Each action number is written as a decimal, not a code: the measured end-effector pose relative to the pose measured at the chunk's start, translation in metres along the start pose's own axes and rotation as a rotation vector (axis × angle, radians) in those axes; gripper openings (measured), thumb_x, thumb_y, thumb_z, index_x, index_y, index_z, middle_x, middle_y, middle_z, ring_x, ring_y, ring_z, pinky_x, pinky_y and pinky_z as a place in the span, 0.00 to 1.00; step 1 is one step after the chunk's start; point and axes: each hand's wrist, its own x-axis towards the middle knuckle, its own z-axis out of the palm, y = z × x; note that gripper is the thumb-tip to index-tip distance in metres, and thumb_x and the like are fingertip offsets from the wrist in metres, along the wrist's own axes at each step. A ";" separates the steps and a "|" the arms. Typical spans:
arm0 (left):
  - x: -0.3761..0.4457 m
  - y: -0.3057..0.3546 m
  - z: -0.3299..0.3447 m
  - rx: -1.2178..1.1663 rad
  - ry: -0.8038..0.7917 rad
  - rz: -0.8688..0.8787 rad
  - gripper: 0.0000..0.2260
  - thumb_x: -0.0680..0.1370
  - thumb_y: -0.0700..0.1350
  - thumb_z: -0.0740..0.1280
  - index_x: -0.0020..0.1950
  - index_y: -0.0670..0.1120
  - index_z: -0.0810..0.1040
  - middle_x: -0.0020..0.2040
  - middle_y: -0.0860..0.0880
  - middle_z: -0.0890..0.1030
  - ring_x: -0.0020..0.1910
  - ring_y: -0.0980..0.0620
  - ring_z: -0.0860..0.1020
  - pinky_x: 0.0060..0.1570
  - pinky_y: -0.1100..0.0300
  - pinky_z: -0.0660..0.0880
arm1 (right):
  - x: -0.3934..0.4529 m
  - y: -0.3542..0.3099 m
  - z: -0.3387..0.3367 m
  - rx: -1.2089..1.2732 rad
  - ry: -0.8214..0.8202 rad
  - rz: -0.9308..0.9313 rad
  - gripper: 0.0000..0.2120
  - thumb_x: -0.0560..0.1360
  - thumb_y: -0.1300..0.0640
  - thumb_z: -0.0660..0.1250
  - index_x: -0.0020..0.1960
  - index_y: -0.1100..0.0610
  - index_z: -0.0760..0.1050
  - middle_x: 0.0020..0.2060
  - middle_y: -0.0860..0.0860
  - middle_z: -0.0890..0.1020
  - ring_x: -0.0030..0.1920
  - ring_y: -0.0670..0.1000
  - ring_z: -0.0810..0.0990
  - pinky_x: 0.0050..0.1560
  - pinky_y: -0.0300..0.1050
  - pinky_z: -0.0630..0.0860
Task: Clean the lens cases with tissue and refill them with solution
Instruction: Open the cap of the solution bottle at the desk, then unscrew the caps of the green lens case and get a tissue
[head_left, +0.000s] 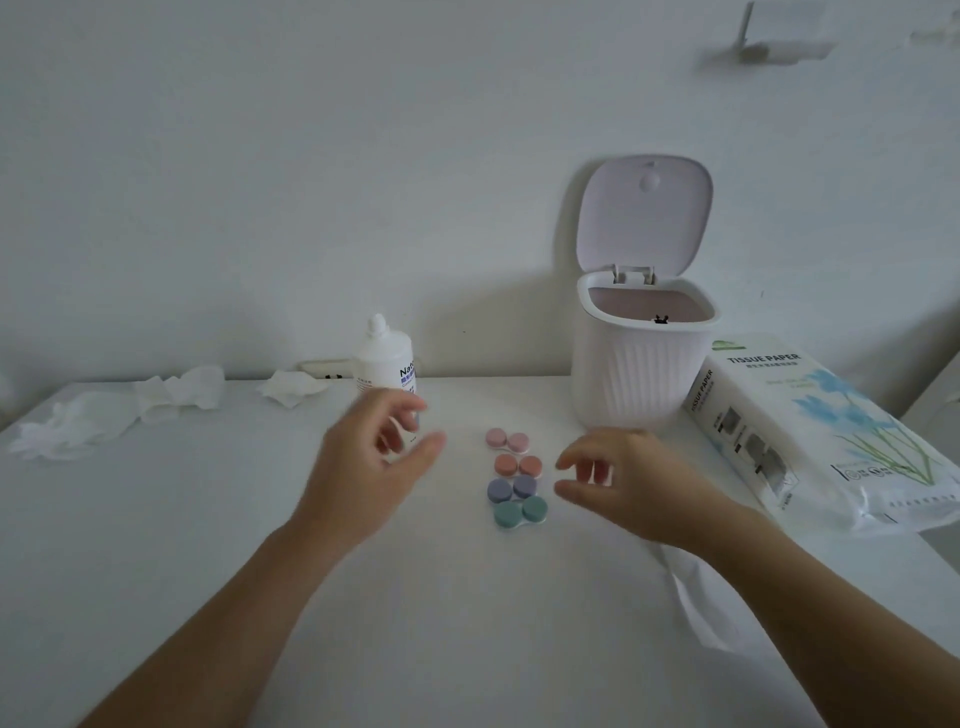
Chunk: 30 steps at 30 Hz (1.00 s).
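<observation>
A: Our left hand (371, 457) hovers in front of the solution bottle (383, 358), fingers loosely spread and holding nothing. Our right hand (623, 478) hangs just right of the cases, fingers relaxed, also gripping nothing.

B: So which case should we take?

A: We'd judge the nearest one, the green case (520, 510). We should steady its base with 1 hand and twist 1 cap at a time, so the row doesn't scatter.

B: How do the cases look?

A: 4 of them lie in a column on the desk (467, 623) between our hands: pink (507, 441), orange (518, 465), purple (511, 489), then green. All 8 caps sit screwed on.

B: And tissue?

A: The tissue pack (810, 431) lies to the right beside the open bin (641, 364); crumpled tissues (124, 410) lie at far left.
</observation>
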 end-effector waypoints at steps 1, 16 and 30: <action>-0.003 0.005 0.006 0.019 -0.148 0.009 0.12 0.71 0.57 0.72 0.52 0.58 0.78 0.45 0.56 0.79 0.39 0.52 0.77 0.37 0.65 0.74 | 0.001 -0.003 0.002 -0.007 -0.019 -0.012 0.18 0.73 0.35 0.63 0.56 0.42 0.79 0.41 0.37 0.78 0.40 0.40 0.78 0.44 0.38 0.80; -0.022 0.002 0.048 0.039 -0.493 0.026 0.12 0.70 0.57 0.74 0.49 0.54 0.84 0.43 0.57 0.80 0.36 0.54 0.76 0.38 0.58 0.75 | 0.001 -0.013 0.035 0.020 0.092 -0.112 0.12 0.71 0.38 0.70 0.44 0.47 0.79 0.37 0.42 0.77 0.40 0.45 0.73 0.40 0.46 0.73; -0.020 -0.003 0.049 0.078 -0.578 0.062 0.11 0.67 0.56 0.76 0.47 0.54 0.84 0.39 0.60 0.76 0.34 0.60 0.74 0.35 0.71 0.65 | -0.007 -0.009 0.046 0.116 0.048 -0.126 0.21 0.70 0.34 0.63 0.41 0.52 0.78 0.32 0.46 0.76 0.36 0.47 0.74 0.37 0.44 0.73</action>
